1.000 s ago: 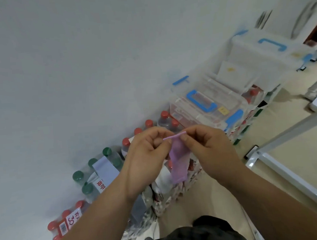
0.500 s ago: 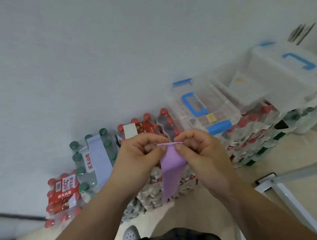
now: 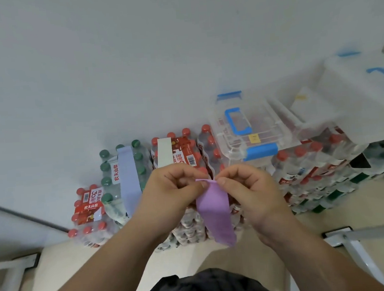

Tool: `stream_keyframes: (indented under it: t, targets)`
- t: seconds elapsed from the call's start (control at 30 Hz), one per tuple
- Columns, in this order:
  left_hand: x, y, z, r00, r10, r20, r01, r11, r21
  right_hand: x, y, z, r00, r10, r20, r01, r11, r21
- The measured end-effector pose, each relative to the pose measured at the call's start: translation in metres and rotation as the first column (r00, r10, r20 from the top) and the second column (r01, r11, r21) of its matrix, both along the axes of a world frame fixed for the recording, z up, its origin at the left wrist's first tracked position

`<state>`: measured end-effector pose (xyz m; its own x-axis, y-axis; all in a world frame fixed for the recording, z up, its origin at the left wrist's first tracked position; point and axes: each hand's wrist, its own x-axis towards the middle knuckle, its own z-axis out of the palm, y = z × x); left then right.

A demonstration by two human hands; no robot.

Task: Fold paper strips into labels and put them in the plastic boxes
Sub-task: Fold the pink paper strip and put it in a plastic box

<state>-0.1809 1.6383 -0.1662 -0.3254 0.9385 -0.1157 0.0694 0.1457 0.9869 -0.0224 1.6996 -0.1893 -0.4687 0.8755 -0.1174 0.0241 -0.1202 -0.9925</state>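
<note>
Storage area: shrink-wrapped packs of bottled water (image 3: 130, 183) stacked on the floor against a plain white wall (image 3: 135, 58), with clear plastic boxes (image 3: 249, 132) placed on top

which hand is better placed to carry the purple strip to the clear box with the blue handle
Right hand, probably: it pinches the purple strip and sits closer to the clear box; the left hand would reach across.

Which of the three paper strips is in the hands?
The purple strip, pinched at its top edge by the left hand and the right hand. The pale blue strip and the white strip lie on the bottle packs.
</note>
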Motion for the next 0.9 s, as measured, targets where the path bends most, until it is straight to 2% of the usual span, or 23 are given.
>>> stream_keyframes:
  t: [0.3,0.4,0.6,0.9]
  targets:
    - [0.009,-0.011,0.014,0.994,-0.068,0.088,0.064,0.997,0.047,0.007,-0.009,0.010,0.997,-0.022,-0.070,0.023,1.000,0.014]
    - [0.014,-0.013,0.015,0.990,-0.074,0.120,0.066,0.995,0.069,0.009,-0.011,0.011,0.998,-0.018,-0.055,0.021,0.998,0.061]
    - [0.014,-0.015,0.012,0.999,-0.018,0.034,0.016,0.998,0.056,0.012,-0.015,0.012,1.000,-0.004,0.002,0.004,0.992,0.125]
    - [0.020,-0.019,0.003,0.987,0.035,-0.155,-0.037,0.999,-0.010,0.012,-0.015,0.009,0.999,-0.034,-0.008,0.034,0.998,0.061]
